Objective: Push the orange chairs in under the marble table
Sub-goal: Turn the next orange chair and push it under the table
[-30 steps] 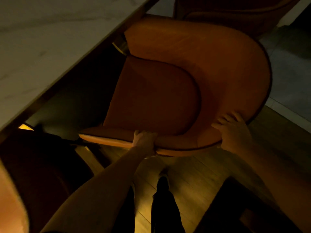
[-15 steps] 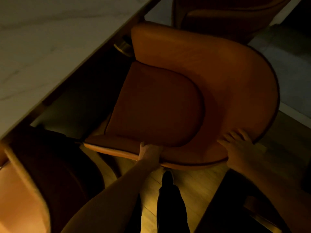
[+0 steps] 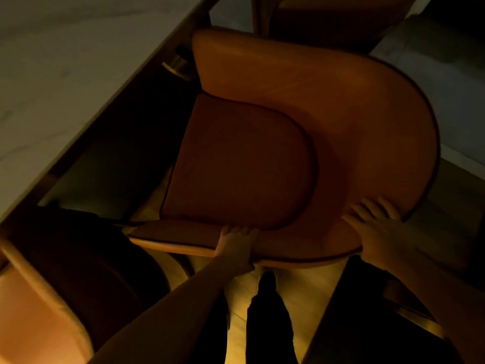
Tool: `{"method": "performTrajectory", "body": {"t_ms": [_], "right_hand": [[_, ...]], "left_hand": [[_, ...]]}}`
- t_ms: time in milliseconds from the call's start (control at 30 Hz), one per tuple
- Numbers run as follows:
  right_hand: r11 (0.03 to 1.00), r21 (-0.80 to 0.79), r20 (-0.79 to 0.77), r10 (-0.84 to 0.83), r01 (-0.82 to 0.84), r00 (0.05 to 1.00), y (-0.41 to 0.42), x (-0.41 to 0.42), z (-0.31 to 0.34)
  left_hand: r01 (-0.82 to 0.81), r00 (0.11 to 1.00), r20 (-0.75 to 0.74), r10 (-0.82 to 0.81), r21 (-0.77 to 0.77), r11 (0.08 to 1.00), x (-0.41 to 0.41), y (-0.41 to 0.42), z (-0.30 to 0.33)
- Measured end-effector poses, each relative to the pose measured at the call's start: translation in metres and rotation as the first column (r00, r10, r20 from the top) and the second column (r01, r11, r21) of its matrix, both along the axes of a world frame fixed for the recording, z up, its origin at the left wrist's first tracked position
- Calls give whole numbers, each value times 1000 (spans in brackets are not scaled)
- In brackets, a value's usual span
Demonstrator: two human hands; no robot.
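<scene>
both hands, left hand [image 3: 236, 248] and right hand [image 3: 380, 232], grip the orange chair [image 3: 341, 122] by its rim, nudged closer (seat not yet under) to the marble table [image 3: 65, 74].

Dim rm, warm light on wood floor [image 3: 309, 292].

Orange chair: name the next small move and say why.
Probably push it toward the marble table. Both the left hand and the right hand grip the back rim of the orange chair, and its seat cushion lies wholly outside the table edge.
</scene>
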State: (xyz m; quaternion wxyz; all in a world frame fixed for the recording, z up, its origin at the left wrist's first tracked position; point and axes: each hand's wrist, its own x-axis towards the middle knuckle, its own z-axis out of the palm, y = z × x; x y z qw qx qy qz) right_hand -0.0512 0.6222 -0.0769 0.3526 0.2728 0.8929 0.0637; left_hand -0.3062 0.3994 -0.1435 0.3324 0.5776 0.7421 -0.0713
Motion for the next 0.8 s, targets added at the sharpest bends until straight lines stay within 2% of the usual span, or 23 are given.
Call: {"method": "performTrajectory", "body": {"t_ms": [100, 200, 300, 433, 567, 800], "right_hand": [[1000, 15, -10, 7, -7, 1000, 0, -2, 1], [999, 30, -9, 27, -27, 1000, -1, -2, 4], [999, 19, -38, 28, -27, 999, 0, -3, 5], [999, 28, -72, 22, -20, 997, -4, -2, 4], [999, 20, -120, 39, -37, 992, -5, 0, 7], [1000, -10, -178, 8, -10, 984, -42, 20, 6]], "left_hand": [[34, 995, -92, -34, -6, 999, -8, -9, -5], [-41, 977, -209, 34, -26, 999, 1, -10, -3], [-103, 980, -178, 93, -47, 994, 6, -5, 1], [-134, 975, -181, 132, -2, 991, 6, -7, -3], [-127, 970, -207, 126, 7, 992, 6, -8, -5], [-113, 979, -167, 114, 15, 993, 20, -39, 1]]}}
